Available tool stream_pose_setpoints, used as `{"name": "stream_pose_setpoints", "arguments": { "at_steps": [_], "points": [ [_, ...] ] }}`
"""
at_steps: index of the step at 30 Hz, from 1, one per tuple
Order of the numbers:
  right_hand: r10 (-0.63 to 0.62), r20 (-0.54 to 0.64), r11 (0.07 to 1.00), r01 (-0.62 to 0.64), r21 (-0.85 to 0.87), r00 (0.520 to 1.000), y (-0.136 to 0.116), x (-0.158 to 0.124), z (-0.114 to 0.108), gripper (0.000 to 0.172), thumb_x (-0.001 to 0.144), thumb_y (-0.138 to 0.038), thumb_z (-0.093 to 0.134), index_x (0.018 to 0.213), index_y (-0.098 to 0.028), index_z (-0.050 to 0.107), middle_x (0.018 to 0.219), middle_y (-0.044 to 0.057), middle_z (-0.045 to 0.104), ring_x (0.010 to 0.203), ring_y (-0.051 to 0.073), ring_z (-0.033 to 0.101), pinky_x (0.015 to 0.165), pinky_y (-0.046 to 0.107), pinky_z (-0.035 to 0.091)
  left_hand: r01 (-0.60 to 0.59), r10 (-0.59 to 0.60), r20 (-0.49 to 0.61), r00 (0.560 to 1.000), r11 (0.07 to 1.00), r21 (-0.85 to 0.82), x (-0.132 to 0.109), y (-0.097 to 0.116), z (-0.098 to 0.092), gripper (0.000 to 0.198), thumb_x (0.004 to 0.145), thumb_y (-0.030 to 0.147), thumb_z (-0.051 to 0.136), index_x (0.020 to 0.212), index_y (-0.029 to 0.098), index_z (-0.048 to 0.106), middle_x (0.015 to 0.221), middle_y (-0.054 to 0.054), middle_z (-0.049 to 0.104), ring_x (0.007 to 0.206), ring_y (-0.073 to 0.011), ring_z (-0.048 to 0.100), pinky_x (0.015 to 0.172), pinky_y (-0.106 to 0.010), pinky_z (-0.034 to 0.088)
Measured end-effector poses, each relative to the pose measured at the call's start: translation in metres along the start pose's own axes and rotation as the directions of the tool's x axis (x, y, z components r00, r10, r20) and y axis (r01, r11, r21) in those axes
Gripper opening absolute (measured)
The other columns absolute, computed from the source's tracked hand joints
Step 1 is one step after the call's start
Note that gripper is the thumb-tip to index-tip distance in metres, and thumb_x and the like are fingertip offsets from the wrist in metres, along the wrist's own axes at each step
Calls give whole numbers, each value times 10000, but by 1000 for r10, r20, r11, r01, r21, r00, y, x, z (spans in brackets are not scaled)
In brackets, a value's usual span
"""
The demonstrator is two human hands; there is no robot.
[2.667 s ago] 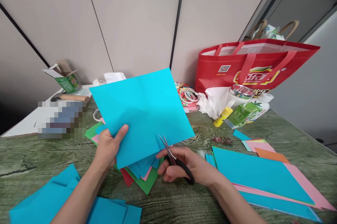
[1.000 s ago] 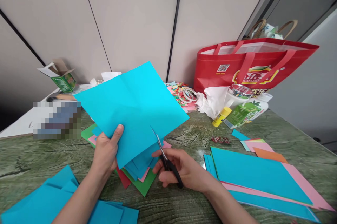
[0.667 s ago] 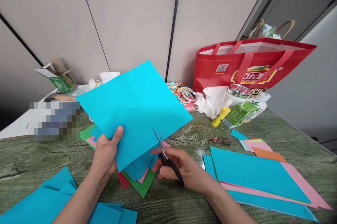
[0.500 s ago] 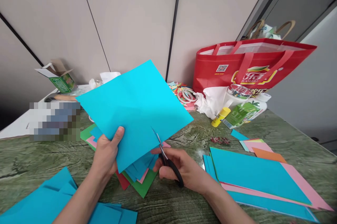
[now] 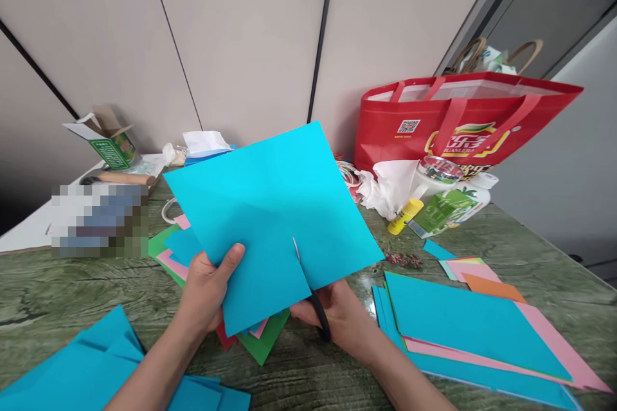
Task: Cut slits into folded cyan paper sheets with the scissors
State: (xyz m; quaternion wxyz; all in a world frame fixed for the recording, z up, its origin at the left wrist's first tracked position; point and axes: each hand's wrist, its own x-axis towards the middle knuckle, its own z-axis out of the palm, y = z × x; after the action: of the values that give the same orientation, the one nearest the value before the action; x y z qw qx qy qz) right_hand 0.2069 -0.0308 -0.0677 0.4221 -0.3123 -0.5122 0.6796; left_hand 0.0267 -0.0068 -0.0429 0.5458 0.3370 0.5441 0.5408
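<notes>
A sheet of bright blue paper [image 5: 274, 192] is held up over the table, tilted. My left hand [image 5: 209, 285] pinches its lower left edge, thumb on top and the other fingers behind. Black-handled scissors [image 5: 319, 316] are gripped in my right hand [image 5: 344, 318] at the sheet's lower edge. Their blades reach into a slit that runs up into the paper; one blade tip shows above it. The paper hides part of my right fingers. Under the sheet lies a pile of green, pink, red and blue paper pieces [image 5: 263, 343].
Blue sheets [image 5: 72, 366] lie at the near left, and a stack of blue and pink sheets [image 5: 472, 321] at the right. Behind stand a red bag [image 5: 409, 141], a yellow glue stick [image 5: 405, 217], crumpled tissue [image 5: 388, 186] and a green carton [image 5: 446, 208]. A small open box [image 5: 110, 147] stands back left.
The blue sheet has shifted right and turned slightly clockwise, my left hand moving with it. The scissors are deeper in the paper, and a longer slit shows along the blades.
</notes>
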Motion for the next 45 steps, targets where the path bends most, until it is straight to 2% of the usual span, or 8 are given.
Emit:
{"name": "stream_pose_setpoints", "arguments": {
  "at_steps": [7, 14, 22, 26, 30, 35, 39, 45],
  "points": [
    [-40, -26, 999, 41, 25, 999, -2, 0, 3, 737, 664, -368, 673, 1288, -292, 288, 1247, 42, 499, 1133, 280, 461, 919, 401, 422, -34, 33, 18, 999, 995, 91, -2, 3, -2, 446, 508, 470, 709, 876, 231, 628, 995, -47, 673, 851, -377, 607, 536, -440, 584],
    [-19, -93, 999, 14, -50, 995, -8, -2, 9, 651, 676, -362, 656, 1252, -239, 379, 1200, 54, 542, 1139, 295, 453, 929, 372, 419, -14, 16, -12, 1000, 992, 128, -5, 8, 0, 628, 452, 530, 705, 984, 218, 591, 1115, -44, 617, 928, -356, 583, 556, -396, 595],
    [-44, -91, 999, 42, -32, 995, -10, -3, 11, 601, 661, -385, 656, 1199, -244, 431, 1146, 54, 572, 1059, 282, 517, 886, 348, 443, -23, 22, 5, 1000, 991, 132, -6, 9, -1, 664, 472, 523, 699, 1034, 199, 561, 1161, -55, 586, 985, -364, 552, 571, -386, 597],
    [-4, -101, 997, -3, -75, 995, -6, -3, 10, 545, 660, -411, 643, 1143, -230, 464, 954, 65, 638, 798, 253, 598, 675, 324, 503, -50, 48, 16, 999, 987, 150, -6, 10, -1, 666, 477, 532, 693, 1037, 196, 565, 1176, -54, 577, 983, -371, 554, 558, -390, 600],
    [-17, -173, 988, -10, -157, 985, -4, -2, 10, 473, 628, -442, 647, 1018, -211, 512, 659, 19, 598, 550, 186, 536, 483, 277, 444, -62, 59, 23, 998, 986, 156, -4, 9, -2, 625, 504, 513, 689, 1030, 196, 575, 1171, -44, 583, 965, -371, 566, 562, -403, 600],
    [-37, -198, 981, -2, -192, 979, -2, 0, 11, 417, 589, -509, 641, 846, -199, 532, 514, -15, 501, 500, 165, 484, 438, 260, 389, -81, 77, 28, 997, 986, 148, -4, 6, -4, 571, 554, 469, 680, 1047, 201, 574, 1166, -36, 587, 947, -355, 582, 597, -400, 599],
    [-31, -187, 977, -10, -214, 982, 3, 1, 9, 320, 599, -489, 641, 703, -214, 515, 461, -31, 443, 470, 151, 452, 426, 256, 368, -66, 63, 27, 998, 985, 159, -5, 7, -5, 601, 555, 479, 673, 1078, 207, 557, 1178, -36, 578, 960, -351, 575, 580, -389, 601],
    [-30, -201, 976, -15, -216, 979, 5, 2, 7, 282, 591, -431, 669, 665, -216, 503, 438, -46, 426, 413, 118, 391, 382, 237, 334, -79, 72, 45, 996, 983, 168, -4, 6, -5, 621, 558, 494, 665, 1101, 216, 549, 1178, -45, 578, 964, -351, 571, 588, -392, 597]
  ]
}}
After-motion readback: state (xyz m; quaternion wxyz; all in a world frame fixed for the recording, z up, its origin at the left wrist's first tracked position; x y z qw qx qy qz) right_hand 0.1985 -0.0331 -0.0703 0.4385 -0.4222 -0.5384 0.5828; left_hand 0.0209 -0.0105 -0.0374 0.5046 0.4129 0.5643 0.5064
